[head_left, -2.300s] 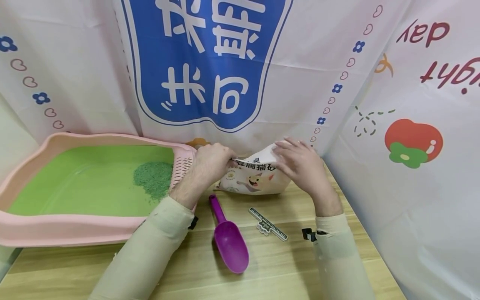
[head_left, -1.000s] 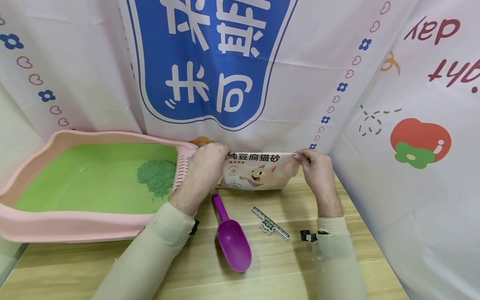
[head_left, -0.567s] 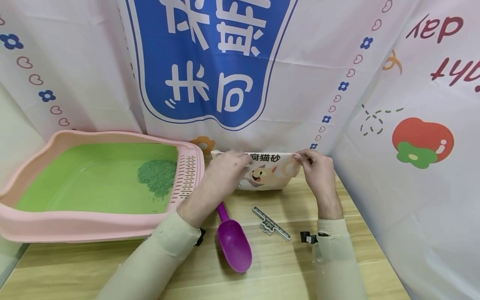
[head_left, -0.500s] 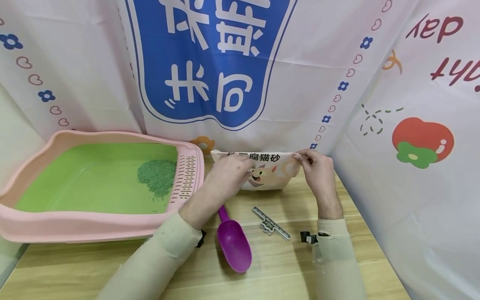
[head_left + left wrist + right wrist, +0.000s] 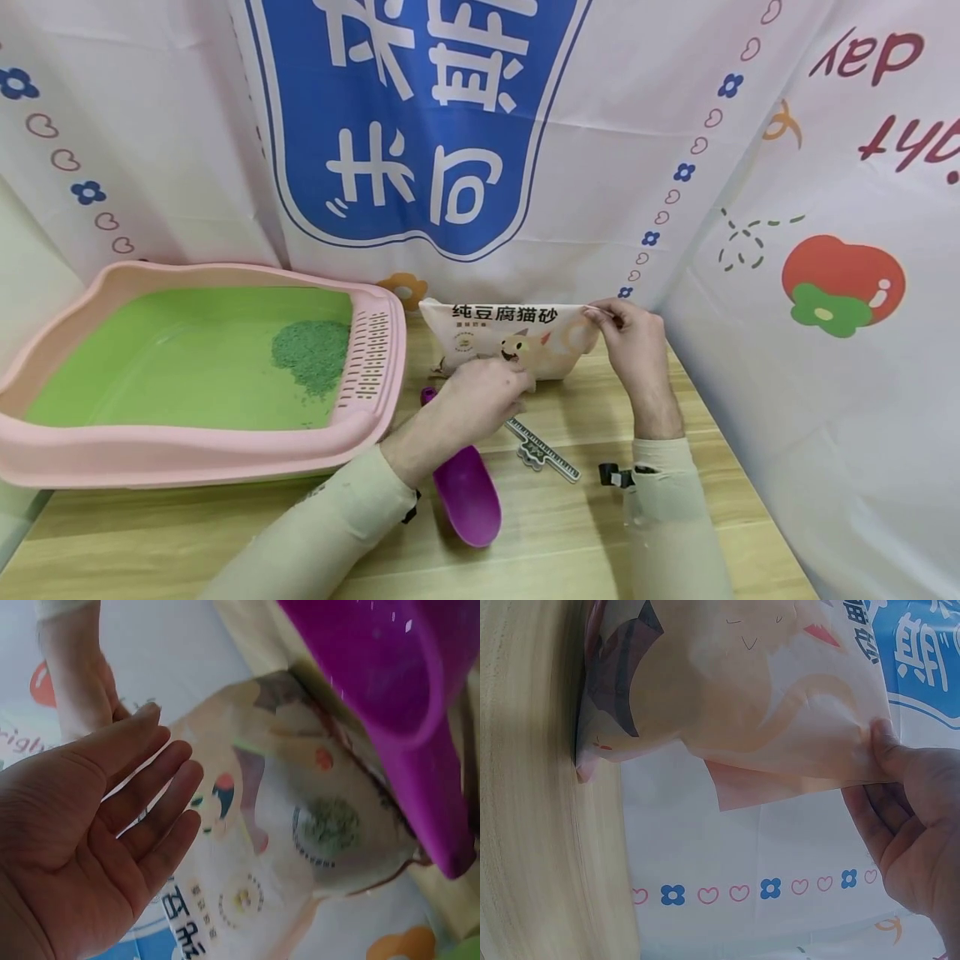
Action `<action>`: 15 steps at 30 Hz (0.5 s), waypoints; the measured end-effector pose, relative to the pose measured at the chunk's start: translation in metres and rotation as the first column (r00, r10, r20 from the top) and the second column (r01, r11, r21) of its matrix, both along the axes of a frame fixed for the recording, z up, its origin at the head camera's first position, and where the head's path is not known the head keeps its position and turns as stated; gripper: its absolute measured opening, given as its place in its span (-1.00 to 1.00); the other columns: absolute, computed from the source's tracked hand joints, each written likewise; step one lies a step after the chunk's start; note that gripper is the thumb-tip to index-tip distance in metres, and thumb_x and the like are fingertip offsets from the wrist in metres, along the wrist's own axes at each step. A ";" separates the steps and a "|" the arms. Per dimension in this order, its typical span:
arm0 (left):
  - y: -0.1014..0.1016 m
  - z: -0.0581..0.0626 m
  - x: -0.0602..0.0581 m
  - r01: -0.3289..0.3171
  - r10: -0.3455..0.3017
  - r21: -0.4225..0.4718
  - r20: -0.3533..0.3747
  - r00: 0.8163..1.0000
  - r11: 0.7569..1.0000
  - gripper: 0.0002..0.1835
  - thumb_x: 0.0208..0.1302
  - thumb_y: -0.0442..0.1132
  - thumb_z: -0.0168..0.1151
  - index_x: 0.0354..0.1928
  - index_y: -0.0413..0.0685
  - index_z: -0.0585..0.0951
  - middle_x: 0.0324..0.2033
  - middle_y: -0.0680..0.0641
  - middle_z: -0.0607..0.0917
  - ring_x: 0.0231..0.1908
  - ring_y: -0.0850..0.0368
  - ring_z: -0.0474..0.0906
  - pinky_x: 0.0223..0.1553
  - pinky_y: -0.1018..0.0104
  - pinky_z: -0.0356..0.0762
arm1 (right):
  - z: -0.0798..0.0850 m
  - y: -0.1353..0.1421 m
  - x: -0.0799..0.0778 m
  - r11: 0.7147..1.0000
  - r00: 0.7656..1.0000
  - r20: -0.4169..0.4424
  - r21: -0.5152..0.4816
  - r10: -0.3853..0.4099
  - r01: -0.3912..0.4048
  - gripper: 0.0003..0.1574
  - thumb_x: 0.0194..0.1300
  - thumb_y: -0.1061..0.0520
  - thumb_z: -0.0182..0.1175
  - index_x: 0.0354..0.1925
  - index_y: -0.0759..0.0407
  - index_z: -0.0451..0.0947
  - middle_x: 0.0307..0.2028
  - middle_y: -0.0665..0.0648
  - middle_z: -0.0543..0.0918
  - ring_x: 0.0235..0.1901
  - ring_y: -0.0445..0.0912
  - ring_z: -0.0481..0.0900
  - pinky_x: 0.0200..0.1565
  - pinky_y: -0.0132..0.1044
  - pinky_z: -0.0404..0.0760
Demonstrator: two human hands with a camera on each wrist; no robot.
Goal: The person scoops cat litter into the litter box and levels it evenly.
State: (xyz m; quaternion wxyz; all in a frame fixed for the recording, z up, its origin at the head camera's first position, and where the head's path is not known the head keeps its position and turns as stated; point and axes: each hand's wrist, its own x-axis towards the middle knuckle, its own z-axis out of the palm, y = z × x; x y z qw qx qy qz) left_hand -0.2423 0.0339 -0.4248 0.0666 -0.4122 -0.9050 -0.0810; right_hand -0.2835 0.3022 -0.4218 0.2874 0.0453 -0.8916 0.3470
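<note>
A bag of cat litter (image 5: 558,333) with a cartoon cat stands against the back cloth, its top folded down. My right hand (image 5: 633,342) pinches the bag's top right corner between thumb and fingers, as the right wrist view also shows. In front of the bag hovers my left hand (image 5: 476,404), fingers loosely extended and holding nothing in the left wrist view. Under it lies a purple scoop (image 5: 468,500), its handle partly hidden by the forearm. A bar-shaped sealing clip (image 5: 547,452) lies just beyond the left fingertips on the table.
A pink litter box (image 5: 187,454) with a green floor stands at the left, a heap of green litter (image 5: 311,354) inside. White printed cloth (image 5: 600,167) hangs behind and along the right side of the wooden table (image 5: 570,550).
The bag's top has been folded down and straightened. My left hand has left its top left corner and moved right and down across the bag's front; my right hand keeps its pinch.
</note>
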 end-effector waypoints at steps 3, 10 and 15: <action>0.005 -0.008 0.005 0.028 -0.027 -0.047 0.028 0.999 0.999 -0.77 0.49 -0.03 0.67 0.08 0.16 0.88 0.02 0.12 0.94 -0.04 0.07 0.90 -0.01 0.11 0.91 | -0.001 0.000 0.000 1.000 1.000 0.001 -0.001 0.002 -0.002 -0.74 0.59 0.03 0.52 0.00 0.20 0.95 -0.10 0.24 1.00 -0.17 0.12 0.96 -0.21 -0.80 0.48; 0.016 -0.023 0.015 0.075 -0.060 -0.153 0.099 0.993 0.985 -0.71 0.49 0.01 0.68 0.15 0.22 0.87 0.01 0.16 0.94 -0.02 0.18 0.89 0.01 0.22 0.89 | 0.000 0.001 0.000 1.000 1.000 0.006 -0.001 0.001 -0.001 -0.72 0.59 0.01 0.52 0.01 0.19 0.95 -0.09 0.23 1.00 -0.17 0.11 0.96 -0.20 -0.80 0.48; 0.022 -0.033 0.022 0.102 -0.082 -0.223 0.097 0.992 0.969 -0.79 0.47 0.08 0.67 -0.02 0.26 0.86 -0.15 0.19 0.85 -0.20 0.24 0.76 -0.16 0.30 0.77 | -0.001 0.001 0.000 1.000 1.000 0.009 0.007 -0.007 0.006 -0.72 0.60 -0.02 0.51 0.01 0.16 0.95 -0.08 0.21 1.00 -0.14 0.09 0.96 -0.18 -0.78 0.47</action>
